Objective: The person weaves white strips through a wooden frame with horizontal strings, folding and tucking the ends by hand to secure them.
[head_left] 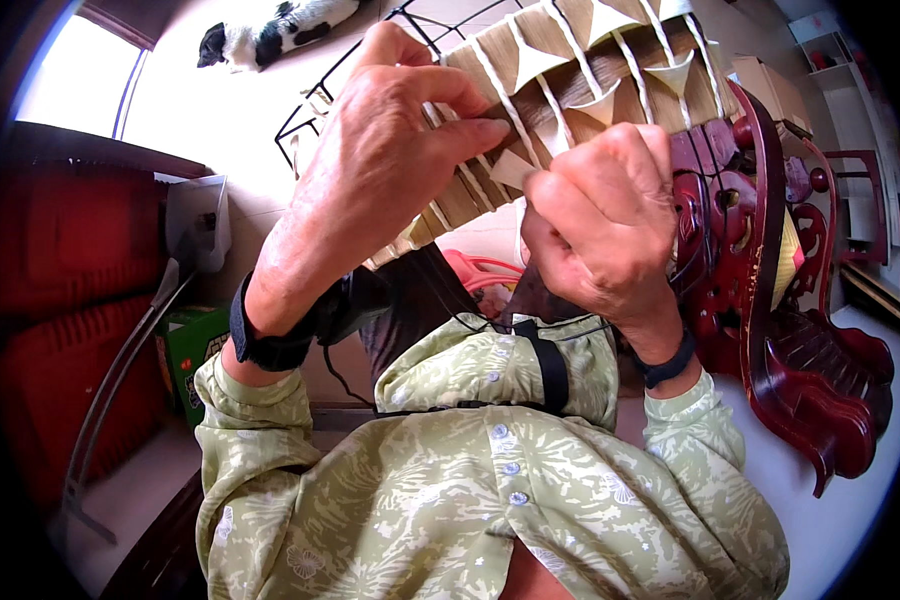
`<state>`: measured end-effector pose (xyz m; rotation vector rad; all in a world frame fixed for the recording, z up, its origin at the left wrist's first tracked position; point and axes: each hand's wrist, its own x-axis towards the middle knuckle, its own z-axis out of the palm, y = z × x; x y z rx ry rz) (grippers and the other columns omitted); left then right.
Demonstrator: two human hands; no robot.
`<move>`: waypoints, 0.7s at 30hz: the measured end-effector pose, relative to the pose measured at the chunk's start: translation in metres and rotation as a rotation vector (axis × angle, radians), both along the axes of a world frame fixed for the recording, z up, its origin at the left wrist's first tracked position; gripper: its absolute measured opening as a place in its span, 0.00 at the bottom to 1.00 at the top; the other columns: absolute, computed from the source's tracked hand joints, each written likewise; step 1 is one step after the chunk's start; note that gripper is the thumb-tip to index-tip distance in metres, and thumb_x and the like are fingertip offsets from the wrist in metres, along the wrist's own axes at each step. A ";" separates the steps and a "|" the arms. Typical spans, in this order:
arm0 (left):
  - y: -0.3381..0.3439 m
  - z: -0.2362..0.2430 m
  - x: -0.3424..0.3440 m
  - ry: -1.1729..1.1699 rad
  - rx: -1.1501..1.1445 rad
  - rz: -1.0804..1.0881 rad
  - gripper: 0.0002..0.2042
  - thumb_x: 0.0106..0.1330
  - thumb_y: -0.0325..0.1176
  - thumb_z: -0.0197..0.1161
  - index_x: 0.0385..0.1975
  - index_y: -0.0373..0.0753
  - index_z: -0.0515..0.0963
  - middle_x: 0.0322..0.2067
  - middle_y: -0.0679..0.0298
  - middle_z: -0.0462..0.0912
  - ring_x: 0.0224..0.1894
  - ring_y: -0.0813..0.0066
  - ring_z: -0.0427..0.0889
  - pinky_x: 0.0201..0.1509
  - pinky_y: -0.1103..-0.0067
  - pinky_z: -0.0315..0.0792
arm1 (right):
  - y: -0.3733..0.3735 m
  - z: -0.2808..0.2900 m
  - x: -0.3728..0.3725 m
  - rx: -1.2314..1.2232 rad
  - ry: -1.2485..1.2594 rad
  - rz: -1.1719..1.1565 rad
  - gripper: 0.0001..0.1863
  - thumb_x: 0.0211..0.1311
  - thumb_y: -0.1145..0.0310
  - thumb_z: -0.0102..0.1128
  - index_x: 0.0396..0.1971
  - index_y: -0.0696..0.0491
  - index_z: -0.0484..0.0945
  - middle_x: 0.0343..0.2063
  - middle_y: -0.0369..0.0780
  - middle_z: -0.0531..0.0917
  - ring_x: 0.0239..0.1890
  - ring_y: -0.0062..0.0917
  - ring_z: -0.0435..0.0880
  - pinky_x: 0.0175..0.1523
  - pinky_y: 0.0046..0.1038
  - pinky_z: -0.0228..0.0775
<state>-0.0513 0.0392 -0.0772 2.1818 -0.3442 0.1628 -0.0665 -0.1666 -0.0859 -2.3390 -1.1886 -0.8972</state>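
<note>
Fingers of my left hand bend over a tan panel of flat strips crossed by twisted white cords; the forefinger is hooked, its tip close to the thumb's, both at the panel. I cannot tell whether they pinch a cord. To their right, the fingers of my right hand are curled into a fist, knuckles up, at the panel's near edge; their tips are hidden, so I cannot tell what they pinch. The panel slants up to the right, beyond both sets of fingers, with cream triangular folded tabs among its cords. A black wire frame shows beyond my left fingers; farther off, a black-and-white dog lies on the pale floor. Right of my right fingers stands dark-red carved wooden furniture. Well left of my left fingers is a red ribbed object, with a green box lower down.
</note>
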 end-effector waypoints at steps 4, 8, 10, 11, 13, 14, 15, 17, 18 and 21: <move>-0.001 -0.005 0.001 0.005 -0.063 0.018 0.11 0.58 0.36 0.75 0.34 0.36 0.85 0.41 0.65 0.71 0.47 0.70 0.74 0.51 0.75 0.68 | 0.006 0.001 -0.002 -0.030 0.004 -0.090 0.09 0.41 0.72 0.66 0.25 0.50 0.76 0.26 0.34 0.70 0.32 0.29 0.71 0.40 0.34 0.59; 0.001 0.001 0.001 0.022 -0.004 -0.005 0.13 0.54 0.35 0.77 0.36 0.36 0.85 0.43 0.64 0.72 0.48 0.68 0.75 0.53 0.74 0.69 | 0.013 0.003 -0.006 -0.049 -0.007 -0.182 0.07 0.44 0.73 0.65 0.25 0.51 0.76 0.26 0.34 0.70 0.32 0.29 0.71 0.40 0.35 0.59; 0.003 -0.002 -0.001 -0.072 0.042 -0.034 0.15 0.52 0.34 0.78 0.37 0.37 0.85 0.44 0.63 0.73 0.49 0.67 0.75 0.54 0.73 0.70 | 0.018 -0.004 -0.004 -0.021 -0.080 -0.223 0.07 0.45 0.74 0.64 0.25 0.51 0.75 0.26 0.35 0.70 0.32 0.30 0.72 0.39 0.35 0.60; 0.004 -0.003 -0.002 -0.118 0.064 -0.049 0.16 0.50 0.33 0.79 0.38 0.37 0.85 0.45 0.63 0.73 0.49 0.66 0.75 0.55 0.73 0.70 | 0.019 -0.009 -0.003 -0.008 -0.115 -0.244 0.06 0.45 0.74 0.64 0.25 0.52 0.75 0.26 0.35 0.71 0.32 0.30 0.72 0.39 0.35 0.60; 0.002 -0.003 -0.005 -0.114 0.062 -0.026 0.17 0.48 0.31 0.79 0.38 0.37 0.84 0.45 0.62 0.74 0.50 0.65 0.76 0.55 0.72 0.70 | 0.022 -0.015 -0.002 0.000 -0.148 -0.273 0.06 0.46 0.74 0.64 0.25 0.52 0.76 0.27 0.36 0.71 0.33 0.30 0.72 0.38 0.35 0.60; 0.001 -0.003 -0.006 -0.111 0.062 -0.014 0.17 0.47 0.30 0.80 0.38 0.37 0.84 0.46 0.61 0.74 0.50 0.64 0.76 0.56 0.72 0.71 | 0.023 -0.016 -0.001 0.005 -0.164 -0.288 0.06 0.47 0.74 0.64 0.26 0.52 0.76 0.27 0.36 0.72 0.33 0.31 0.72 0.38 0.35 0.60; 0.001 -0.003 -0.007 -0.120 0.062 -0.002 0.17 0.47 0.30 0.80 0.38 0.37 0.84 0.45 0.61 0.74 0.50 0.64 0.76 0.55 0.72 0.71 | 0.023 -0.014 -0.001 0.001 -0.149 -0.262 0.06 0.47 0.74 0.64 0.27 0.52 0.77 0.29 0.36 0.73 0.34 0.31 0.73 0.38 0.35 0.61; 0.001 -0.006 -0.009 -0.136 0.065 0.031 0.17 0.47 0.29 0.80 0.37 0.37 0.84 0.45 0.60 0.74 0.49 0.63 0.76 0.55 0.71 0.71 | 0.018 -0.005 -0.005 -0.014 -0.095 -0.213 0.08 0.47 0.74 0.66 0.30 0.53 0.79 0.33 0.37 0.75 0.36 0.32 0.74 0.40 0.35 0.63; 0.003 -0.006 -0.011 -0.141 0.058 0.034 0.17 0.47 0.29 0.80 0.37 0.37 0.84 0.44 0.60 0.74 0.49 0.63 0.76 0.55 0.71 0.71 | 0.017 0.000 -0.008 -0.021 -0.056 -0.194 0.09 0.47 0.74 0.67 0.31 0.54 0.80 0.35 0.38 0.77 0.37 0.33 0.75 0.41 0.35 0.64; 0.005 -0.009 -0.015 -0.148 0.029 0.040 0.16 0.46 0.30 0.80 0.36 0.37 0.84 0.43 0.60 0.73 0.48 0.63 0.76 0.54 0.71 0.71 | 0.006 0.016 -0.021 -0.062 0.057 -0.168 0.14 0.45 0.76 0.73 0.35 0.54 0.83 0.42 0.39 0.80 0.40 0.36 0.78 0.45 0.36 0.68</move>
